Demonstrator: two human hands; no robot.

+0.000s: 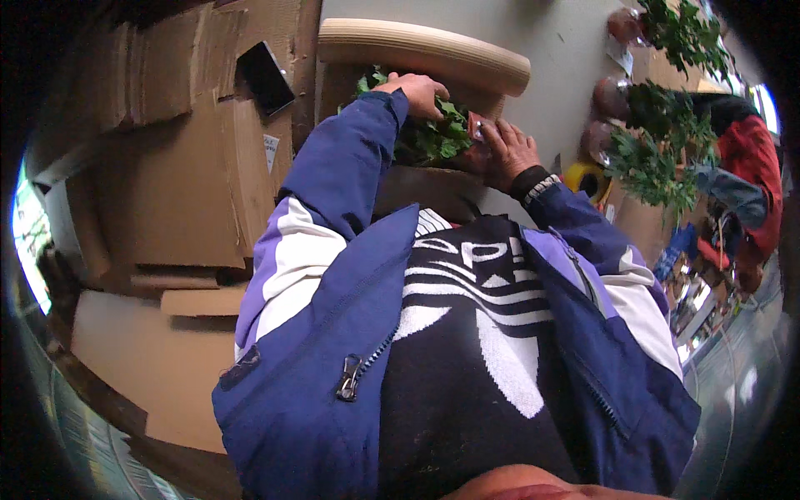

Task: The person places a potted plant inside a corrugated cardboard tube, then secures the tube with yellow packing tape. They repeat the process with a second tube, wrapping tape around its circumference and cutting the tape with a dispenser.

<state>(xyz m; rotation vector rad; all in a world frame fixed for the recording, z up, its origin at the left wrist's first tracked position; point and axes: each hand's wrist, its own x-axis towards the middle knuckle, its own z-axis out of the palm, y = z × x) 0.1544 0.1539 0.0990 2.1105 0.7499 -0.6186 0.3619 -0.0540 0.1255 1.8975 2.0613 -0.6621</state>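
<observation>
A leafy green plant [442,137] lies on its side on the bench in front of my chest, its leaves toward the left. My left hand [419,93] is closed over the leaves with its fingers bent, partly hiding them. At the plant's right end, my right hand [510,152] grips the reddish-brown pot [477,156], most of which its fingers and palm cover. Just beyond both hands, a roll of ribbed tan cardboard [425,52] lies crosswise. Brown cardboard [350,83] shows under and around the plant.
Cardboard sheets [167,183] are stacked on the left, with a black phone [265,77] at their edge. Several potted plants [662,158] lie at the right, near a yellow tape roll [586,178]. Beyond them is a person in red [754,167].
</observation>
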